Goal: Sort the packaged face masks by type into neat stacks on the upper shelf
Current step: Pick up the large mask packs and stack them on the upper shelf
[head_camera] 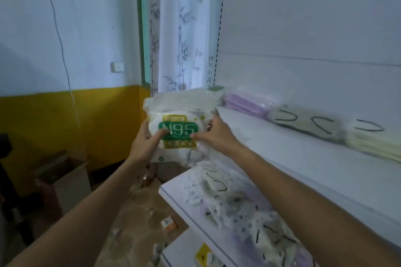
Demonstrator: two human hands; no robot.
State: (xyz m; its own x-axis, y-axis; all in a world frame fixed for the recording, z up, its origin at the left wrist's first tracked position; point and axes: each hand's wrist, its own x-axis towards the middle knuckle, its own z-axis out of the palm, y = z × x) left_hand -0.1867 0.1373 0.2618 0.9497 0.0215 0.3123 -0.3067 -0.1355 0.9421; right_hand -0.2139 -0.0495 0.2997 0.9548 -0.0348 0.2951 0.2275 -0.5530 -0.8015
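Note:
I hold a clear packet of white masks with a green N95 label (pixel 180 115) upright in front of the left end of the upper shelf (pixel 282 147). My left hand (pixel 147 143) grips its left side, thumb across the label. My right hand (pixel 213 134) grips its right side. On the upper shelf lie a purple mask stack (pixel 247 104), grey-green packets with black ear loops (pixel 308 123) and a pale yellow stack (pixel 373 143). A loose heap of mixed mask packets (pixel 238 208) covers the lower shelf (pixel 173 193).
A yellow-labelled packet (pixel 206 256) lies on a still lower shelf. An open cardboard box (pixel 65 178) stands on the floor at left, with small items scattered on the brown floor (pixel 141 212). A bamboo-print curtain (pixel 182 28) hangs behind the shelf end.

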